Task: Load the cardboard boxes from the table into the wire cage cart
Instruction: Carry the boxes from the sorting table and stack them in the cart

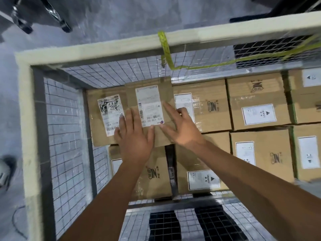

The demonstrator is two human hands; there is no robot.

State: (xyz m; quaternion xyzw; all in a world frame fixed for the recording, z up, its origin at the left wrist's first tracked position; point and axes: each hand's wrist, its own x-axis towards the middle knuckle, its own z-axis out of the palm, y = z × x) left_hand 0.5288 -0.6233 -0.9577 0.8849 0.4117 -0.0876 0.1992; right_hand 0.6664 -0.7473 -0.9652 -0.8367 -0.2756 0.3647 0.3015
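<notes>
I look straight down into the wire cage cart [26, 105], which holds several brown cardboard boxes with white labels. A small flat cardboard box [149, 91] with a barcode label lies on top, near the cage's far left corner. My left hand [134, 136] rests flat on its near left part, fingers straight. My right hand [180, 124] lies spread on its right part, fingertips reaching over the right edge. Under it sits a box with a scribbled label [111, 115].
Larger boxes marked HEAVY [258, 113] fill the right side of the cage. A yellow strap [164, 44] is tied round the far cream rail. Wire mesh walls stand left and far. Grey floor lies outside; my dark trouser legs show through the near mesh.
</notes>
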